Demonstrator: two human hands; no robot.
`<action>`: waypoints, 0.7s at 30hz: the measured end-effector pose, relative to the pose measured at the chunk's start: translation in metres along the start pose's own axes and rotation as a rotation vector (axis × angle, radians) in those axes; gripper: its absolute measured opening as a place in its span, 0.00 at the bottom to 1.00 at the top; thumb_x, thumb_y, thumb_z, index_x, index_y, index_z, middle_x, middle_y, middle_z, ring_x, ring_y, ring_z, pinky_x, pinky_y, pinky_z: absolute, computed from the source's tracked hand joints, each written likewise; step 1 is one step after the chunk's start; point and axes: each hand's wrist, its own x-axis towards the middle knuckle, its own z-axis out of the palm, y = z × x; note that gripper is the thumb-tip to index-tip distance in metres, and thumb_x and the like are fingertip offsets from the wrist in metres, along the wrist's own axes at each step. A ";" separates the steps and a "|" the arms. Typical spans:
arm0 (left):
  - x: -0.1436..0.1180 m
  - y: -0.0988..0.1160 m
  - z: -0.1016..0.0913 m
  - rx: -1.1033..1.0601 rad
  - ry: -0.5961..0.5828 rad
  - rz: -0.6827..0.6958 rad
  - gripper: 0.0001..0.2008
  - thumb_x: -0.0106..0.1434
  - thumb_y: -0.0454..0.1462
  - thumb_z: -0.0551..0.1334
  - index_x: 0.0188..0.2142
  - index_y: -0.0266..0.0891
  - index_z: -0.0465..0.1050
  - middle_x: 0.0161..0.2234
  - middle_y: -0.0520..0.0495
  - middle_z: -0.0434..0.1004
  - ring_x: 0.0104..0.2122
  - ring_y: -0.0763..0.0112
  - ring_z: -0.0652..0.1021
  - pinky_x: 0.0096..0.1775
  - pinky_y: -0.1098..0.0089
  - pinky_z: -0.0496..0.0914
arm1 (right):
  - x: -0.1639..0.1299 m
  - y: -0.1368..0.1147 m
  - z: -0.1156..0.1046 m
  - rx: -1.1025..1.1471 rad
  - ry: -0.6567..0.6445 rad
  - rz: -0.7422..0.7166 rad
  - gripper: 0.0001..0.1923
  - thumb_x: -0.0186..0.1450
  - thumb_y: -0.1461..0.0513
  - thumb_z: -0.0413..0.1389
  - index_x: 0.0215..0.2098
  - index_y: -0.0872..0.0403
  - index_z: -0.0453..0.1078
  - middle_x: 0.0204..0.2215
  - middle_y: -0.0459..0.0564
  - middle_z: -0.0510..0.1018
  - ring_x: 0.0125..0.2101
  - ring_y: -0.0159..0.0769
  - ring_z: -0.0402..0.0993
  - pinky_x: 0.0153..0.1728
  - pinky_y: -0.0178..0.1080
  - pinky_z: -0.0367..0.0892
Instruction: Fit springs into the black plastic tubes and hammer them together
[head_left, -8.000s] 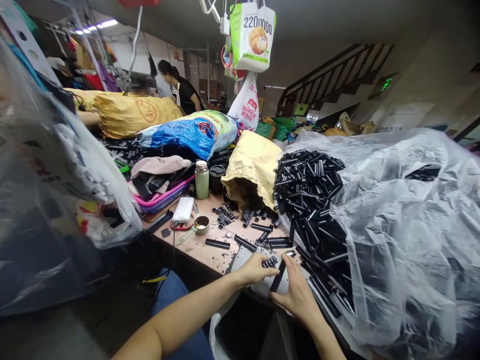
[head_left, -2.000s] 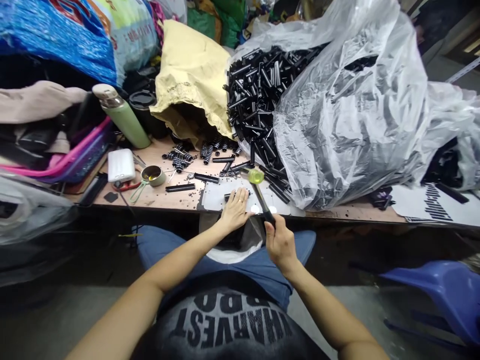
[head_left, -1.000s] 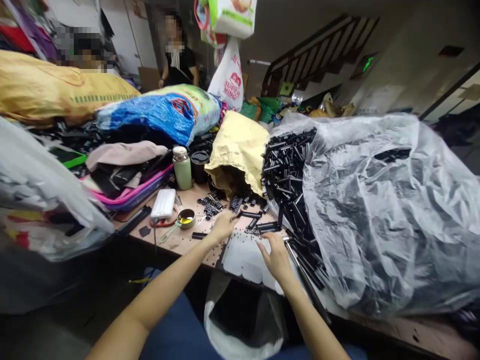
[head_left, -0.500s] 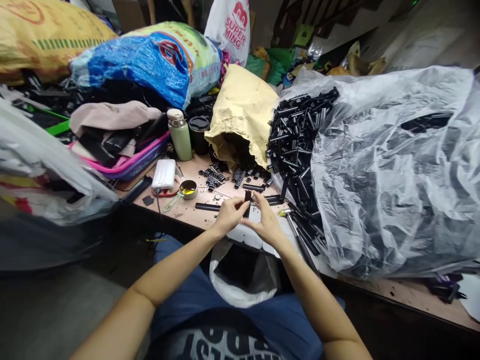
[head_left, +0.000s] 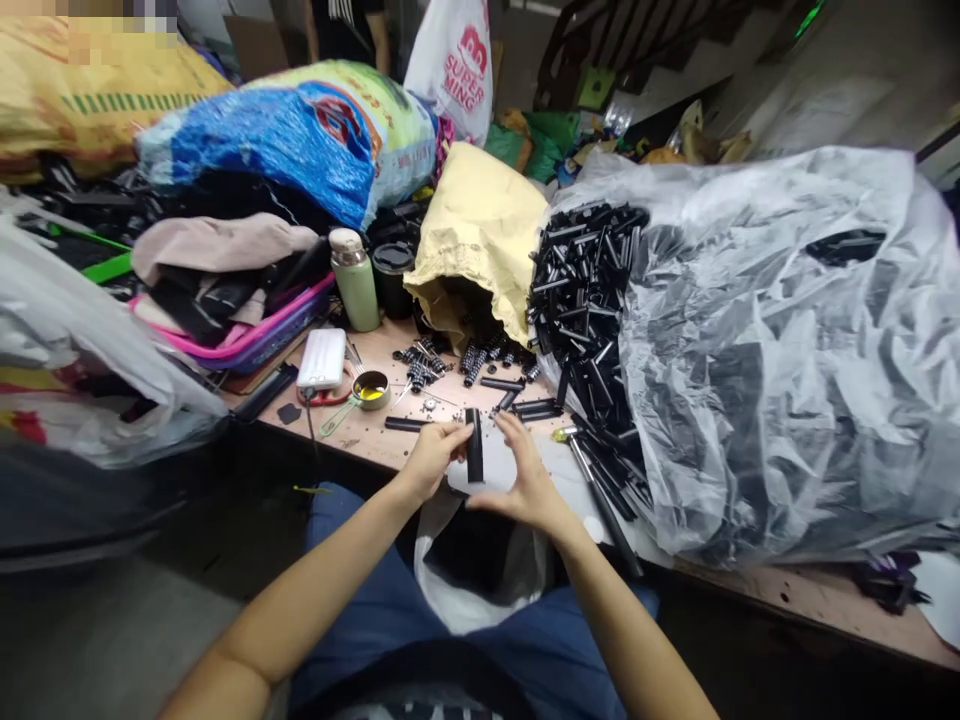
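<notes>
A short black tube (head_left: 475,445) stands upright between my two hands at the table's front edge. My left hand (head_left: 429,457) pinches it near the top from the left. My right hand (head_left: 524,478) cups it from the right and below. Under them lies a white board (head_left: 559,478). A hammer (head_left: 592,488) with a yellow-green head lies just right of my right hand. Loose black tubes (head_left: 520,395) and small ribbed black parts (head_left: 420,362) are scattered on the wooden table (head_left: 379,448) beyond my hands.
A big clear plastic bag (head_left: 757,340) full of black tubes fills the right. A yellow sack (head_left: 480,235), green bottle (head_left: 356,280), black cup (head_left: 392,278), white power bank (head_left: 322,358), small glue cup (head_left: 371,390) and pink basket (head_left: 259,335) stand behind. A white bag (head_left: 465,570) hangs under the table.
The hammer has been put down since two seconds ago. Both hands took up a black tube and brought it nearer to me, now held upright.
</notes>
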 end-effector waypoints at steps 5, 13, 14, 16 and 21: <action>-0.009 -0.017 0.004 0.268 -0.030 0.000 0.25 0.53 0.55 0.62 0.17 0.37 0.62 0.14 0.55 0.58 0.17 0.79 0.59 0.22 0.74 0.52 | -0.001 -0.005 0.003 -0.194 -0.173 0.002 0.52 0.49 0.55 0.68 0.66 0.45 0.47 0.66 0.57 0.49 0.65 0.52 0.48 0.62 0.55 0.55; -0.001 -0.005 -0.027 1.249 0.010 0.373 0.15 0.67 0.37 0.50 0.46 0.38 0.73 0.44 0.39 0.74 0.44 0.60 0.72 0.43 0.63 0.66 | -0.019 0.035 0.025 -0.186 -0.037 0.104 0.49 0.46 0.62 0.65 0.63 0.55 0.52 0.62 0.64 0.55 0.63 0.56 0.52 0.61 0.57 0.54; 0.003 -0.004 -0.037 1.449 0.060 0.385 0.17 0.65 0.33 0.51 0.50 0.38 0.71 0.49 0.37 0.72 0.47 0.57 0.71 0.46 0.60 0.65 | -0.021 0.036 0.019 -0.167 -0.018 0.131 0.48 0.46 0.61 0.65 0.62 0.56 0.53 0.61 0.65 0.57 0.62 0.57 0.53 0.60 0.59 0.55; 0.011 -0.005 -0.058 1.743 0.078 0.321 0.20 0.62 0.28 0.52 0.52 0.36 0.70 0.49 0.35 0.72 0.48 0.53 0.70 0.47 0.56 0.64 | -0.020 0.029 -0.003 -0.085 0.038 0.139 0.47 0.47 0.58 0.67 0.61 0.56 0.54 0.58 0.65 0.61 0.59 0.58 0.59 0.57 0.61 0.60; 0.025 -0.019 -0.079 1.928 -0.006 0.371 0.19 0.62 0.26 0.49 0.48 0.32 0.72 0.44 0.33 0.73 0.46 0.54 0.71 0.47 0.56 0.63 | 0.004 -0.014 -0.076 0.110 0.429 -0.095 0.55 0.51 0.51 0.66 0.67 0.48 0.41 0.64 0.58 0.52 0.62 0.52 0.54 0.59 0.55 0.60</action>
